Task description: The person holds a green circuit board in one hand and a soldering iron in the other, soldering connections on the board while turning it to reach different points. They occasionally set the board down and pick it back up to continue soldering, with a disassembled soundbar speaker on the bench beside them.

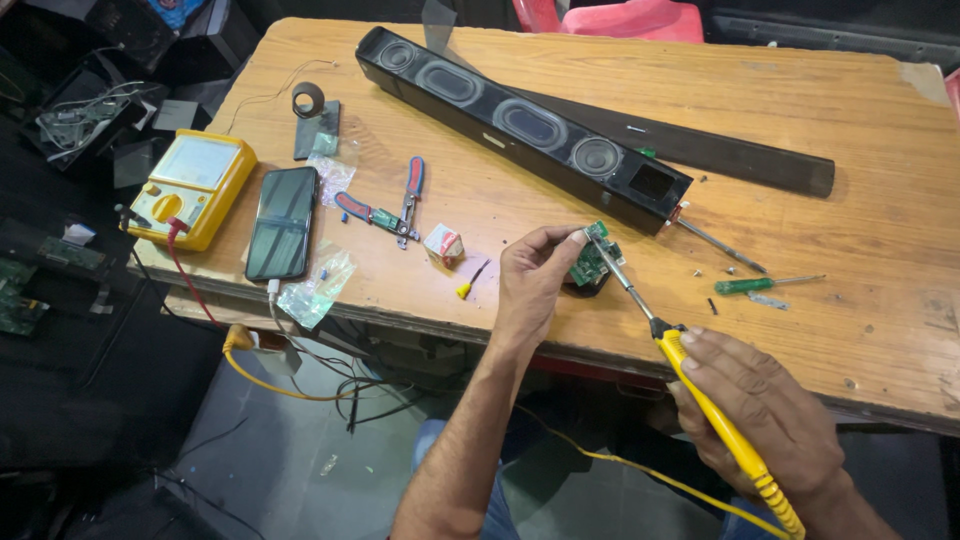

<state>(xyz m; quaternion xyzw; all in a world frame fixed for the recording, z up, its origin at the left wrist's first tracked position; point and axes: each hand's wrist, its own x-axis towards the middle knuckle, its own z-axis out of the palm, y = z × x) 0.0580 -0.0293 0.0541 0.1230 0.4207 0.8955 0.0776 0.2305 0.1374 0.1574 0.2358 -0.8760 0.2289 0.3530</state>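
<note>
the left hand (535, 285) pinches a small green circuit board (592, 262) between thumb and fingertips, just above the near edge of the worn wooden table (860, 150). the right hand (760, 400) is closed around the yellow-handled soldering iron (700, 385), its metal tip touching the board's top edge right beside the left fingertips. that closeness is the risk: a small slip would likely burn a finger, and the board, held in the air, could twist under pressure. the iron's yellow cord trails below the table and could snag. left of the hands lie a small white-and-red packet (443, 243), clear plastic bags (318, 285) and a yellow multimeter (192, 188); behind sits a long black speaker bar (520, 125).
</note>
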